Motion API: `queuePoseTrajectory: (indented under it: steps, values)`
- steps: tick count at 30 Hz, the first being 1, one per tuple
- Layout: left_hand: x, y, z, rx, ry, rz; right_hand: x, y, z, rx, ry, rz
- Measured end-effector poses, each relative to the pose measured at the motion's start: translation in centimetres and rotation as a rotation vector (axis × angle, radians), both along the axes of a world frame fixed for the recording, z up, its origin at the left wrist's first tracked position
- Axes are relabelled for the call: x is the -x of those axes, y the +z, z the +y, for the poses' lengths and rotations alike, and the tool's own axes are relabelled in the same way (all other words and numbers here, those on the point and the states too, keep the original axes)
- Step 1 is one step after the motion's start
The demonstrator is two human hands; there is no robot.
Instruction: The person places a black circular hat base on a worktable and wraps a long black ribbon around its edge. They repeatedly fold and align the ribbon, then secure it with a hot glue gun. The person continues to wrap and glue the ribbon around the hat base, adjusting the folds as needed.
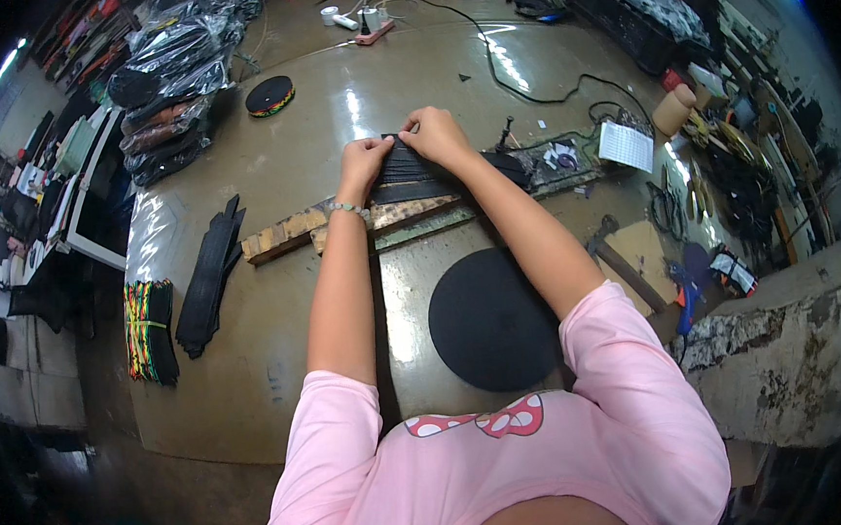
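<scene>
Both my arms reach forward over the table. My left hand pinches the far end of a black strip, one of several laid side by side. Right beside it, my right hand pinches at the same far end, its fingertips almost meeting the left ones. The strips run back toward me to two patterned wooden bars. What exactly lies between the fingertips is too small to make out fully. Nearer to me, partly behind my right arm, lies a large flat black roll of strap.
To the left lie a bundle of black strips and a tied stack of multicoloured strips. Farther off sit a small coil and plastic-wrapped packs. At right are a glue gun, scissors and a black cable.
</scene>
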State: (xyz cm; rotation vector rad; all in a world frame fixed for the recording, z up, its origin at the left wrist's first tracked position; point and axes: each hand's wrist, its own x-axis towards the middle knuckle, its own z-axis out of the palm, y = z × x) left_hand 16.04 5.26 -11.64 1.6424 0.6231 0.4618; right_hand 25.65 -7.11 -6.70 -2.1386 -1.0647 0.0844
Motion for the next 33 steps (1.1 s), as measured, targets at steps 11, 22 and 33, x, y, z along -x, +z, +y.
queuePoseTrajectory:
  steps: [11,22,33]
  values:
    - [0.0,0.9,-0.6,0.124,-0.004,0.025,-3.2,7.1,-16.2,0.114,0.111,0.359]
    - [0.2,0.6,-0.9,0.065,0.04,-0.036,-5.8,4.4,-18.2,0.019,-0.019,0.424]
    - [-0.1,-0.6,-0.6,-0.264,0.161,0.021,-5.4,4.0,-18.8,-0.187,0.095,0.505]
